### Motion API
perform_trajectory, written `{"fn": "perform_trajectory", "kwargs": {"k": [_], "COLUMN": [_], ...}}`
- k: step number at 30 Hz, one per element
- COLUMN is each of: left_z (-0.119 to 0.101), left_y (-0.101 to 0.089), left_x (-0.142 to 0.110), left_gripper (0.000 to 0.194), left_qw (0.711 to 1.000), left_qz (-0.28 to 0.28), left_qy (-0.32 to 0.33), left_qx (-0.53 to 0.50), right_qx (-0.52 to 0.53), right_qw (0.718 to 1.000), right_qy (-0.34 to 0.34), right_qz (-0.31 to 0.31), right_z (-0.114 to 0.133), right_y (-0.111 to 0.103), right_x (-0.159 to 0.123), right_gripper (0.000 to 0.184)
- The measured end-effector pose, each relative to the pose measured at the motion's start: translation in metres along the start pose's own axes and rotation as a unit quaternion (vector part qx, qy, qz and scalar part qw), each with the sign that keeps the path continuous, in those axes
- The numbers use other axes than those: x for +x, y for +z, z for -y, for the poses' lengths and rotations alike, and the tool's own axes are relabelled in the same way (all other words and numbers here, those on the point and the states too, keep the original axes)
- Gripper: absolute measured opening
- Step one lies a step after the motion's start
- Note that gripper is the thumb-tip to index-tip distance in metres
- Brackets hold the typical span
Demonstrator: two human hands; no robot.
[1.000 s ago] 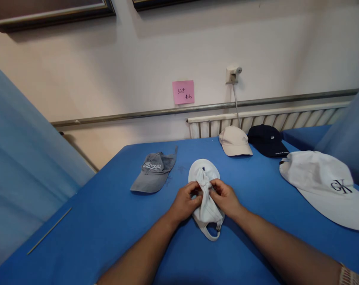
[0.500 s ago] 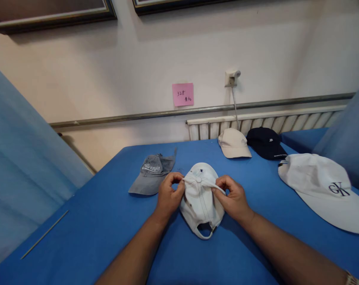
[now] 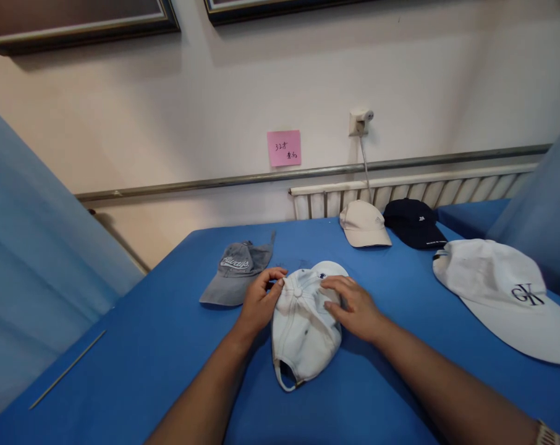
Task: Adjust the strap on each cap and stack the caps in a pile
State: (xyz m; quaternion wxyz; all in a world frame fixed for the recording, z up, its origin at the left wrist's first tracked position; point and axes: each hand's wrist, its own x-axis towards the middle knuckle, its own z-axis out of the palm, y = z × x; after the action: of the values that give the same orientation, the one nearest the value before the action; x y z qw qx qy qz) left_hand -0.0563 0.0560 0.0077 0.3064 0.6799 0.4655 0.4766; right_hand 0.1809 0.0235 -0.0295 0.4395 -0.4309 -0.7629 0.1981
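A small white cap lies on the blue table in front of me, crown up, its strap opening toward me and its brim pointing away. My left hand grips the cap's left side with thumb and fingers pinched on the fabric near the top button. My right hand rests on the cap's right side with fingers stretched flat over the crown.
A grey cap lies just left of my left hand. A beige cap and a dark navy cap sit at the table's far edge by the radiator. A large white cap lies at right. A pink note sticks to the wall.
The white cap went from bunched and folded between both hands to spread out with its crown rounded. It has turned slightly left. My right hand flattened onto it.
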Motion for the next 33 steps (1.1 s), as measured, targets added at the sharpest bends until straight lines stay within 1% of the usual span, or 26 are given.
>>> {"fn": "perform_trajectory", "kwargs": {"k": [2,4,7,9,12,15,17,19,21,23,25,27,29,30,33], "left_z": [0.004,0.006,0.008,0.009,0.009,0.009,0.011,0.013,0.015,0.018,0.018,0.017,0.014,0.012,0.008], "left_y": [0.004,0.008,0.013,0.015,0.017,0.018,0.018,0.016,0.013,0.01,0.007,0.005,0.003,0.002,-0.002], "left_x": [-0.001,-0.002,-0.005,-0.006,-0.007,-0.008,-0.008,-0.007,-0.005,-0.002,0.0,0.001,0.002,0.003,0.004], "left_gripper": [0.015,0.017,0.017,0.017,0.017,0.017,0.017,0.017,0.018,0.019,0.02,0.021,0.022,0.022,0.023], "left_qw": [1.0,1.0,1.0,0.999,0.999,0.999,0.999,0.999,1.0,0.999,0.998,0.996,0.993,0.992,0.99], "left_qz": [-0.002,-0.004,0.0,0.011,0.023,0.027,0.027,0.018,0.006,-0.003,-0.009,-0.01,-0.006,-0.006,-0.014], "left_qy": [-0.01,-0.014,-0.02,-0.027,-0.031,-0.028,-0.026,-0.024,-0.026,-0.034,-0.051,-0.07,-0.085,-0.089,-0.092], "left_qx": [-0.005,-0.004,0.005,0.016,0.028,0.035,0.033,0.026,0.012,-0.009,-0.035,-0.058,-0.08,-0.091,-0.109], "right_qx": [-0.055,-0.123,-0.246,-0.305,-0.339,-0.348,-0.348,-0.34,-0.319,-0.275,-0.215,-0.152,-0.094,-0.065,0.008], "right_qw": [0.996,0.985,0.953,0.928,0.907,0.902,0.903,0.913,0.934,0.958,0.975,0.984,0.99,0.993,0.999], "right_qy": [-0.01,-0.023,-0.022,-0.016,-0.008,-0.016,-0.03,-0.036,-0.028,-0.029,-0.05,-0.072,-0.07,-0.062,-0.028], "right_qz": [0.069,0.118,0.173,0.211,0.249,0.257,0.25,0.222,0.157,0.07,-0.009,-0.057,-0.076,-0.074,-0.034], "right_z": [-0.003,0.0,0.012,0.018,0.021,0.02,0.018,0.015,0.012,0.009,0.007,0.007,0.008,0.009,0.012], "right_y": [-0.001,-0.001,0.003,0.007,0.012,0.014,0.014,0.011,0.006,-0.002,-0.011,-0.018,-0.02,-0.02,-0.016], "right_x": [0.002,0.003,0.005,0.007,0.011,0.012,0.011,0.009,0.008,0.007,0.006,0.005,0.004,0.003,0.0], "right_gripper": [0.036,0.033,0.024,0.02,0.021,0.023,0.021,0.018,0.012,0.01,0.007,0.004,0.003,0.004,0.006]}}
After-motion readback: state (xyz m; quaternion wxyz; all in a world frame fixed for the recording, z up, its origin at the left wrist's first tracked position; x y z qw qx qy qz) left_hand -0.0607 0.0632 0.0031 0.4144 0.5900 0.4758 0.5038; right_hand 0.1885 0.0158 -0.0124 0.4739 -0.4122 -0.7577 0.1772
